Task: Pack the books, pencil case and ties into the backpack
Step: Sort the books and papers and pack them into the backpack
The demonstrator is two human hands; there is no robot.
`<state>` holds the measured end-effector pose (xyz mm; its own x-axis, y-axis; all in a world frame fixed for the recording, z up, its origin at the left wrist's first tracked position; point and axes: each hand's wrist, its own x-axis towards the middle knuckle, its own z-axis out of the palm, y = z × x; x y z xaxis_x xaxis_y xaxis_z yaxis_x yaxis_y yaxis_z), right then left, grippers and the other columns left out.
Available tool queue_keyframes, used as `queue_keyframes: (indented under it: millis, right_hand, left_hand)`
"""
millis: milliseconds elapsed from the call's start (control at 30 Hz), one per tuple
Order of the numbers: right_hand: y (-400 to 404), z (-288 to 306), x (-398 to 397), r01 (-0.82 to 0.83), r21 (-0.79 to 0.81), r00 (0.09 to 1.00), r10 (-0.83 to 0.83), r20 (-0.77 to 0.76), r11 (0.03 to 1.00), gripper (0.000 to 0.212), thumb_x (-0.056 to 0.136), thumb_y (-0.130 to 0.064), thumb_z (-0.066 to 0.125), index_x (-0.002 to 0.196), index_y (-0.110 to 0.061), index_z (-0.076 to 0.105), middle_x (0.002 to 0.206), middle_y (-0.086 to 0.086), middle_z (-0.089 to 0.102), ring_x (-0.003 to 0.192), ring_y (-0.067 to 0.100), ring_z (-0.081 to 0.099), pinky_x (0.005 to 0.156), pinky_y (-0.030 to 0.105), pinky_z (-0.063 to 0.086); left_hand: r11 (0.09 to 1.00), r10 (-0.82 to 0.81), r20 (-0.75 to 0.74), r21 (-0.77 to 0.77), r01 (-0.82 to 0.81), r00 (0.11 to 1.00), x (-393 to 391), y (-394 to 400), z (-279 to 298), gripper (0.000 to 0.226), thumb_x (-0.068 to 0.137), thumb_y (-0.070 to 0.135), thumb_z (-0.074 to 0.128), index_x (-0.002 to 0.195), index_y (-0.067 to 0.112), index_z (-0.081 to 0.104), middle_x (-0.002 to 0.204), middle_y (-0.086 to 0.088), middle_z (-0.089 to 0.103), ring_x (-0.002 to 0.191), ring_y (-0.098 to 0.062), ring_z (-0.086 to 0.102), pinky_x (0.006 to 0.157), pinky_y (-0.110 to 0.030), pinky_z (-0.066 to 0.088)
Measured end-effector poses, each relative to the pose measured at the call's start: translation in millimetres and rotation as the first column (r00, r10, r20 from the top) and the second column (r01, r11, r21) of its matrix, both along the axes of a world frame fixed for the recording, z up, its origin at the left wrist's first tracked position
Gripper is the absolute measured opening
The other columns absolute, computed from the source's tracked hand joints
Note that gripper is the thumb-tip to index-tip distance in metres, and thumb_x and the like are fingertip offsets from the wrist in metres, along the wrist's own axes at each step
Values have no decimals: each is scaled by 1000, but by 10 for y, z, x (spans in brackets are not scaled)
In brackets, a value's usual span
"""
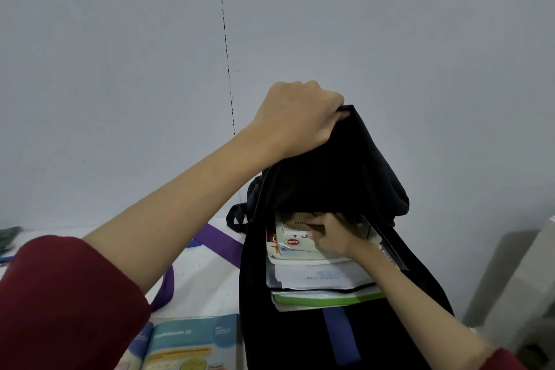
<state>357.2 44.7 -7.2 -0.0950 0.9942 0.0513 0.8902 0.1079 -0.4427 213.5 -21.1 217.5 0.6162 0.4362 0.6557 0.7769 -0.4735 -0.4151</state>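
The black backpack (315, 294) is stood on the white table (207, 279), its main compartment open toward the camera. Inside, a stack of books (318, 276) is seen: white-covered ones on top, a green-edged one at the bottom of the stack, all lying flat with spines toward the opening. At the top of the stack a small white and brown box-like item, with a red oval logo, is partly hidden by fingers; what it is cannot be told.

The bag's upper flap is gripped by the left hand (300, 117), fingers curled over the fabric, and is held up above the opening. The right hand (333, 236) is placed inside the bag, its fingers curled on the top item of the stack.

A blue strip (342, 333) is seen on the bag's front, below the books. Left of the bag, a purple tie (219, 242) is laid across the table. In front of the bag's left corner an open teal book (186, 345) is lying. A grey wall (120, 69) is behind the bag
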Motion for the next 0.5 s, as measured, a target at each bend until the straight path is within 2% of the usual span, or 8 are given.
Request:
queue_keyframes:
  millis: [167, 300, 433, 500]
  right_hand:
    - [173, -112, 11, 53, -4, 996, -54, -76, 999, 35, 85, -25, 60, 120, -23, 64, 128, 1, 56, 120, 21, 51, 101, 32, 42]
    - [232, -157, -6, 42, 26, 997, -40, -73, 999, 33, 84, -25, 62, 117, -23, 66, 123, 2, 59, 116, 21, 53, 100, 35, 44]
    - [-60, -72, -107, 69, 145, 994, -55, -96, 987, 30, 92, -21, 58, 119, -10, 64, 112, 9, 64, 102, 23, 60, 92, 32, 49]
    - [-323, 5, -169, 50, 252, 997, -34, -66, 967, 26, 94, -23, 54, 110, -8, 67, 106, 9, 65, 100, 24, 59, 86, 33, 50]
  left_hand:
    - [1000, -14, 14, -5, 14, 1000, 31, 47, -21, 39, 100, 39, 29, 99, 14, 59, 64, 2, 34, 70, -27, 45, 46, -29, 16]
    - [999, -20, 23, -25, 21, 1000, 63, 62, -32, 38, 100, 39, 29, 97, 14, 58, 73, -1, 41, 72, -27, 46, 51, -31, 19]
    - [998, -12, 43, -62, 15, 999, 48, 67, -89, 38, 100, 38, 29, 97, 13, 58, 77, -3, 46, 79, -31, 54, 58, -30, 25]
    - [996, 4, 56, -92, 1, 998, 8, 59, -146, 37, 100, 38, 30, 96, 13, 58, 83, -8, 56, 84, -33, 57, 60, -31, 27]
